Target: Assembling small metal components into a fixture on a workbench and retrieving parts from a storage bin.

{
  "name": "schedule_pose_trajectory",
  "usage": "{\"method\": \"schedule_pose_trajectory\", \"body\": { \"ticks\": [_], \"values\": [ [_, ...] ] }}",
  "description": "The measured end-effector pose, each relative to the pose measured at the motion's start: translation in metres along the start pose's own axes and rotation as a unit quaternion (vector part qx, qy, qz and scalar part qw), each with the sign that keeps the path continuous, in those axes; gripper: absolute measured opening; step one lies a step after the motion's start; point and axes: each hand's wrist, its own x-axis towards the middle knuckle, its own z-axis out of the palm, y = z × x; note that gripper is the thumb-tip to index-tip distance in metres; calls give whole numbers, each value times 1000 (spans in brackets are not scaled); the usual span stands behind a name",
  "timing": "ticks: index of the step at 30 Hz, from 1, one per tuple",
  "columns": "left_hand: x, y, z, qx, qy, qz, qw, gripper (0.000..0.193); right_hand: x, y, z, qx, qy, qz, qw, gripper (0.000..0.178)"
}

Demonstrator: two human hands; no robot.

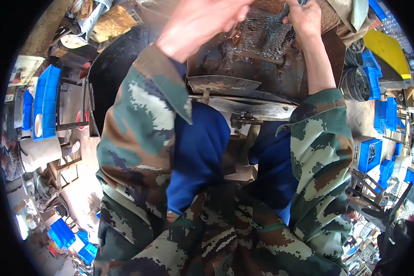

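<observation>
At the top edge, my left hand [202,23] is blurred and partly cut off, its fingers curled closed. Whatever it may hold cannot be seen. To its right, my right hand [307,18] is closed around a slim dark object, of which only a small part [302,2] shows above the fingers. Both hands are over a dark, oily metal work surface [207,66]. Between them lies a wet, grimy patch [262,39] with dark brown residue and a few shiny specks.
A curved metal plate [225,84] forms the near edge, above my blue-clad knees. Dark round buckets [355,84] stand at right beside blue bins [371,69]. A yellow panel [386,53] is behind them. At left are a blue crate [47,102] and a wooden stool [62,172].
</observation>
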Motion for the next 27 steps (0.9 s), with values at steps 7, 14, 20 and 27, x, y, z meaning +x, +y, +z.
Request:
{"method": "schedule_pose_trajectory", "body": {
  "ticks": [7,14,20,27],
  "values": [
    [51,-11,59,-149,-59,95,983,9,27,42,-8,-37,19,-163,986,9],
    [32,-66,52,-187,-2,-36,982,20,0,-2,3,27,-15,2,1000,10],
    [29,-91,60,-81,124,-11,989,15,-2,-5,-1,1,-12,0,1000,17],
    [28,-98,61,-20,139,-14,990,21,-3,-6,2,-22,-3,8,1000,17]
  ]
}}
